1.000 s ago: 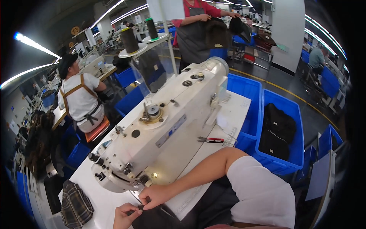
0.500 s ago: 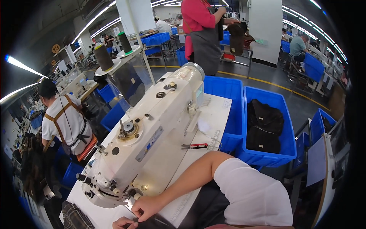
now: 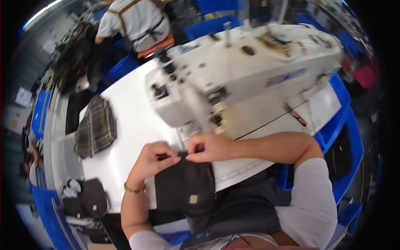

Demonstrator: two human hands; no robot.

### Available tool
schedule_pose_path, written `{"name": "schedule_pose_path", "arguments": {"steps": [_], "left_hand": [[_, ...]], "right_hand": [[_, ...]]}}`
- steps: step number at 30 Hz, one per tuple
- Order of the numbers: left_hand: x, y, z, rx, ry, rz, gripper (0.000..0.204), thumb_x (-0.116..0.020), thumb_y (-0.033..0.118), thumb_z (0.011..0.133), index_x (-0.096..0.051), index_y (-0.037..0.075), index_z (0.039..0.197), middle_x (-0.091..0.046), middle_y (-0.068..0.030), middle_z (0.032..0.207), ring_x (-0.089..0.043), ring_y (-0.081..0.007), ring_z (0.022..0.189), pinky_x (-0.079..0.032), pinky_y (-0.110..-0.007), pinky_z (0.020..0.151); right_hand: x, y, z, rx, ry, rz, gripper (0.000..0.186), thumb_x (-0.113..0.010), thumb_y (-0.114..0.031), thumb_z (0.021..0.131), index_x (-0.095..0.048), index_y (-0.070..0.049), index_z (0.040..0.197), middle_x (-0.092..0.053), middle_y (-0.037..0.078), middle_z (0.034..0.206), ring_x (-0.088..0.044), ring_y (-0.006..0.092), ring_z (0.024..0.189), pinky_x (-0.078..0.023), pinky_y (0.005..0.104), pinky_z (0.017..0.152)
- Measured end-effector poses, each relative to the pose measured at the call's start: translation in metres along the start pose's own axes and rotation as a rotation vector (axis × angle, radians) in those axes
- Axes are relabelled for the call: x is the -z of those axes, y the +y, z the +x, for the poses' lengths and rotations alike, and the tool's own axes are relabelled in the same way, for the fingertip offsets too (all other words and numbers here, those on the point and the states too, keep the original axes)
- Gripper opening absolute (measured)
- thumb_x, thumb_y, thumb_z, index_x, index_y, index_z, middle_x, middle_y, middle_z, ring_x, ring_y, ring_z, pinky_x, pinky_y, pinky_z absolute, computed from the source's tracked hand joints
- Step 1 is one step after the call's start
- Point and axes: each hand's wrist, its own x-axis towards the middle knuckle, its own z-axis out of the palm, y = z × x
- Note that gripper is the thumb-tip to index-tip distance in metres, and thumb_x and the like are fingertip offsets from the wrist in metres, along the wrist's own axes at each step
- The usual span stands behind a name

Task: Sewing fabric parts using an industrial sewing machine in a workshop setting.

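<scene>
Both hands pinch the top edge of a dark cloth piece [image 3: 179, 183], close together and just in front of the sewing machine [image 3: 246, 83]. My left hand [image 3: 155, 159] is closed on the edge, and its wrist wears a beaded bracelet. My right hand [image 3: 211, 146] is closed on the same edge, beside the needle end of the machine. The cloth hangs over the near edge of the white table [image 3: 125, 125], with a small pale label [image 3: 193, 199] low on it. Some blur hides the fingertips' exact hold.
Folded plaid cloth [image 3: 96, 128] lies on the table at the left. Dark labelled pieces [image 3: 92, 198] are stacked nearer me. Red-handled snips [image 3: 298, 117] lie right of the machine, with a blue bin [image 3: 354, 146] beyond. A co-worker in a white shirt [image 3: 143, 25] sits ahead.
My view has swung down and left, so the machine now appears farther up and right. Both hands and the dark cloth have come fully into sight, along with the dark stack.
</scene>
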Motion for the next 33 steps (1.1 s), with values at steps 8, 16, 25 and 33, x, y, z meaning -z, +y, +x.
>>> {"name": "schedule_pose_path", "arguments": {"steps": [8, 16, 25, 33], "left_hand": [[0.004, -0.005, -0.014, 0.026, 0.007, -0.058, 0.009, -0.079, 0.006, 0.079, -0.072, 0.001, 0.079, -0.061, 0.0, 0.074, -0.053, -0.0076, 0.067, -0.04, -0.024, 0.06], [-0.001, 0.0, -0.015, 0.168, -0.01, -0.243, 0.014, -0.08, 0.005, 0.079, -0.071, -0.001, 0.088, -0.066, 0.0004, 0.082, -0.057, -0.0042, 0.074, -0.048, -0.021, 0.066], [-0.012, -0.002, -0.013, 0.163, 0.055, -0.227, 0.017, -0.078, 0.008, 0.083, -0.072, -0.004, 0.094, -0.069, -0.0013, 0.079, -0.061, -0.0047, 0.073, -0.05, -0.02, 0.066], [-0.009, 0.001, -0.014, 0.144, 0.098, -0.136, 0.011, -0.078, 0.005, 0.083, -0.073, -0.003, 0.086, -0.068, -0.0012, 0.074, -0.058, -0.0036, 0.068, -0.047, -0.019, 0.061]], "right_hand": [[-0.007, -0.018, 0.005, -0.139, -0.067, 0.193, 0.017, -0.074, -0.009, 0.085, -0.06, -0.004, 0.078, -0.06, -0.004, 0.072, -0.051, 0.0013, 0.062, -0.04, 0.0196, 0.053], [-0.005, -0.015, 0.001, -0.187, -0.112, 0.193, 0.02, -0.072, -0.02, 0.087, -0.059, -0.006, 0.083, -0.06, -0.003, 0.073, -0.055, 0.0049, 0.067, -0.045, 0.0234, 0.061], [-0.004, -0.018, 0.002, -0.139, -0.076, 0.184, 0.02, -0.074, -0.017, 0.084, -0.06, -0.004, 0.077, -0.063, -0.001, 0.069, -0.057, 0.0055, 0.064, -0.047, 0.0234, 0.06], [-0.003, -0.022, 0.003, -0.023, -0.07, -0.016, 0.02, -0.074, -0.018, 0.083, -0.063, -0.002, 0.077, -0.062, 0.004, 0.066, -0.056, 0.01, 0.059, -0.045, 0.0264, 0.056]]}}
